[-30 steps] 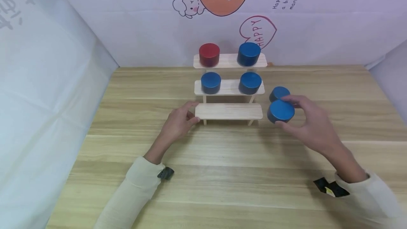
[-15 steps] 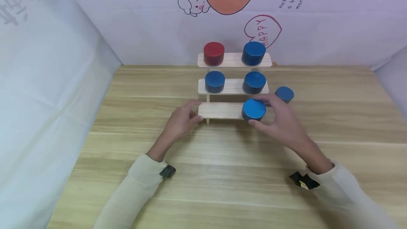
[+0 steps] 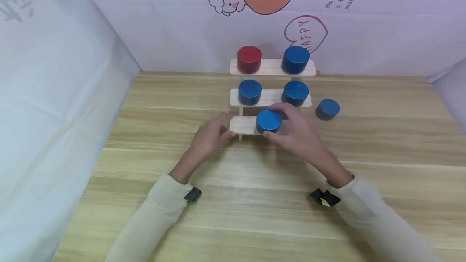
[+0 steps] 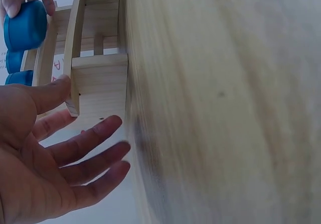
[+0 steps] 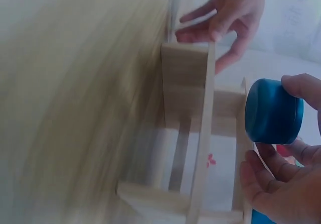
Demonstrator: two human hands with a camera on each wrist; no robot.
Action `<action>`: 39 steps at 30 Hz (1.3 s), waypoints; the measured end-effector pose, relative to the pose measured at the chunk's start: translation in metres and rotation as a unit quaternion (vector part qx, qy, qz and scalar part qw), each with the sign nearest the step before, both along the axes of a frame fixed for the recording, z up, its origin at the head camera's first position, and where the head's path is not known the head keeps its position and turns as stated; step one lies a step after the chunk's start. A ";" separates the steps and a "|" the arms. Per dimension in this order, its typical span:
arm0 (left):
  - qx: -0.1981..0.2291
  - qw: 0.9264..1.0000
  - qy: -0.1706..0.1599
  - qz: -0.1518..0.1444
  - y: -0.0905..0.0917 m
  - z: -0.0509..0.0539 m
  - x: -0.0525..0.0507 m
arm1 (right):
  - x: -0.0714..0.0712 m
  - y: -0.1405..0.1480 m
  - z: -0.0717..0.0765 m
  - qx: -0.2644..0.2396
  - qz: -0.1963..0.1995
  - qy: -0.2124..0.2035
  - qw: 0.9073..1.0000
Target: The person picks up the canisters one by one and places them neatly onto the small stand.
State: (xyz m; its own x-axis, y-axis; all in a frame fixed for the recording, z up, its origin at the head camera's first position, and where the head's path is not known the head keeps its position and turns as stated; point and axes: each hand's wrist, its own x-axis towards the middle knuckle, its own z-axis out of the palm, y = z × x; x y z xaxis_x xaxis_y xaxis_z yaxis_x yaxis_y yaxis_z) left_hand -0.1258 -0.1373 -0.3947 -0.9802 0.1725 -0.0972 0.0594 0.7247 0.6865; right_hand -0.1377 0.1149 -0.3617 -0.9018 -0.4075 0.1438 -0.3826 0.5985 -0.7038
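A three-tier wooden rack [image 3: 241,125] stands against the back wall. My left hand [image 3: 211,136] pinches the left end of its lowest shelf between thumb and index finger; the other fingers stick out loosely, as the left wrist view shows. My right hand [image 3: 300,132] grips a round blue tin [image 3: 269,119] by its sides. The right wrist view has this held tin [image 5: 271,112] a little above the lowest board, apart from it. On the middle shelf sit a left blue tin [image 3: 250,92] and a right blue tin [image 3: 295,92].
The top shelf bears a red tin [image 3: 249,59] on the left and a blue tin [image 3: 296,59] on the right. Another blue tin [image 3: 327,109] is on the wooden table [image 3: 233,213], right of the rack. A printed white cloth [image 3: 174,39] hangs behind.
My right hand has carried the blue tin leftward from beside the rack to over the middle of the lowest shelf. The left hand keeps its hold, and the head view has shifted slightly.
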 end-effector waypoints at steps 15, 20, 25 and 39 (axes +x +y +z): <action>-0.029 0.999 0.031 -0.001 0.000 0.000 -0.002 | -0.001 -0.032 -0.011 -0.026 -0.013 0.021 0.999; -0.028 0.999 0.025 -0.004 0.000 0.001 -0.002 | 0.000 -0.038 -0.015 -0.019 -0.023 0.002 1.000; -0.030 0.999 0.026 -0.007 0.000 0.001 -0.002 | -0.001 -0.044 -0.018 -0.008 -0.030 -0.012 0.999; -0.039 0.999 0.029 -0.015 -0.001 0.002 -0.002 | -0.003 -0.050 -0.025 -0.016 -0.045 -0.018 0.999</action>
